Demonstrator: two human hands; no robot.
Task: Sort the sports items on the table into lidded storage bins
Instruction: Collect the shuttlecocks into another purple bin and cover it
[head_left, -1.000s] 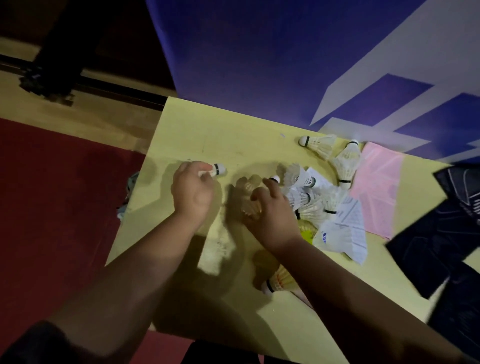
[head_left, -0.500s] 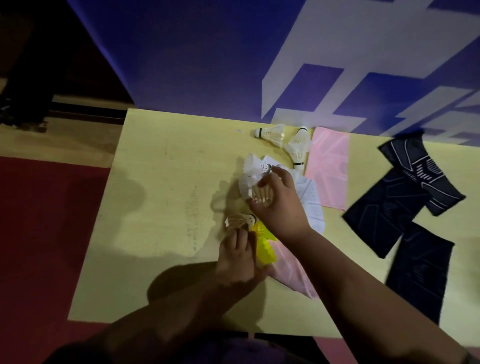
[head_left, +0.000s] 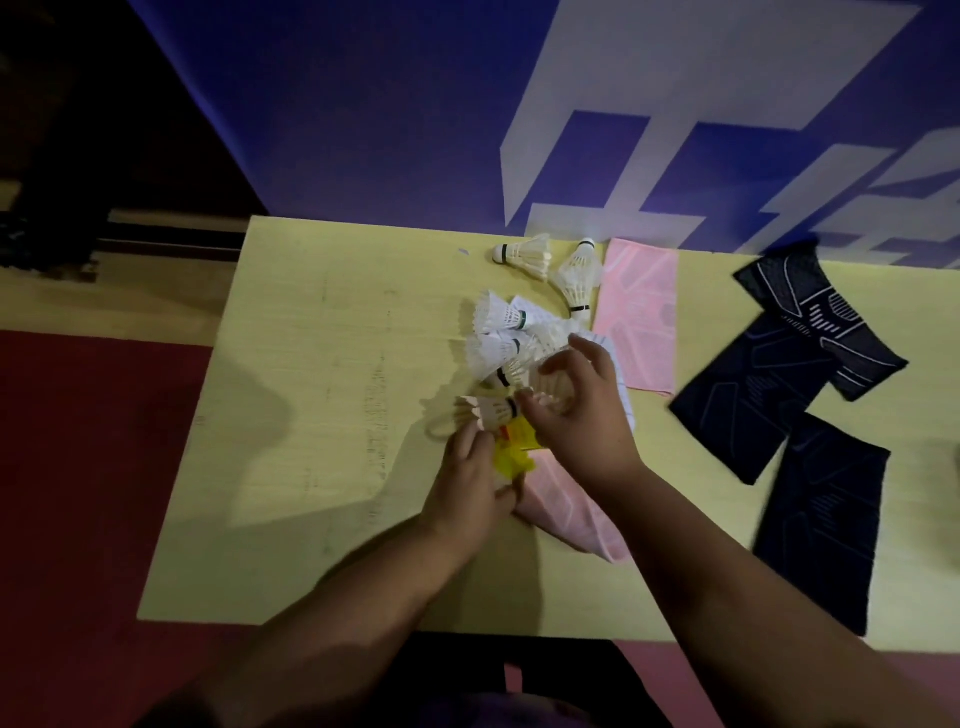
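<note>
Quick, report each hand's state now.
Left hand: grips the yellow shuttlecock.
Right hand: fingers curled round a white shuttlecock.

Dim overall, and darkest far left. The table (head_left: 311, 415) is the one lit patch. Shadows fall leftward, so the light sits above and to the right. A hard-edged shadow lies on the table's left. White shuttlecocks (head_left: 498, 317) glare and lose feather detail. Left hand (head_left: 467, 488) and right hand (head_left: 582, 415) are motion-blurred, and the shuttlecock (head_left: 556, 384) in the right is a pale smear. Wall lines bow toward the frame edges.
</note>
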